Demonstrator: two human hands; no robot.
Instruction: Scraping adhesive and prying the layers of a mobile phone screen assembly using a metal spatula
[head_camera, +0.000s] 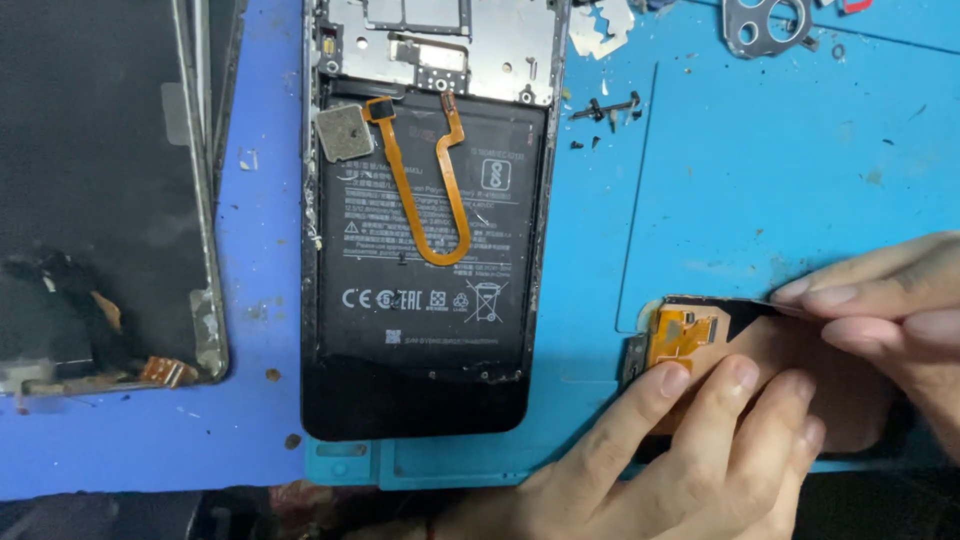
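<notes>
Head view: both hands, left hand (690, 450) and right hand (890, 300), press flat on a display panel (790, 360) beside the opened phone (425, 230).

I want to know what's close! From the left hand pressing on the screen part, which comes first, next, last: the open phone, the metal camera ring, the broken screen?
From the left hand:
1. Open phone, middle.
2. Metal camera ring, top right.
3. Broken screen, far left.
</notes>
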